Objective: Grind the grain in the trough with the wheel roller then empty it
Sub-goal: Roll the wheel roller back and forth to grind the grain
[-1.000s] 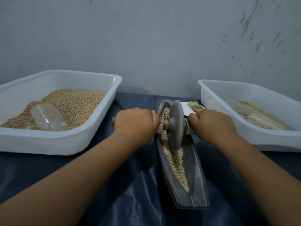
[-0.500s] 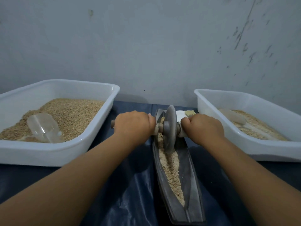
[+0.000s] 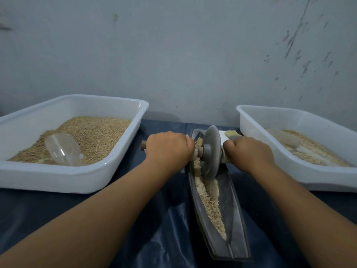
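Grey scuffed wall fills the upper frame; below it a desk (image 3: 158, 238) draped in dark blue cloth. Trough (image 3: 234, 219) is laid at centre-right of the frame, long axis running from lower frame up toward the wall, slightly slanted. Grain (image 3: 209, 196) is spread along its channel. Wheel roller (image 3: 211, 151) is stood upright in the trough's far end, axle crosswise to the trough. Left hand (image 3: 168, 149) is wrapped round the left handle, fingers curled tight; right hand (image 3: 250, 151) is clenched on the right handle likewise. Both hands sit level, one either side of the wheel, neither nearer. Most grain lies below the wheel in the frame, so the next stroke is judged to be a pull back along the trough's length. White tub (image 3: 108, 171) at left holds grain and a clear scoop (image 3: 62, 148); second tub (image 3: 301, 171) at right holds less. Grinding is judged under way, emptying not yet done.
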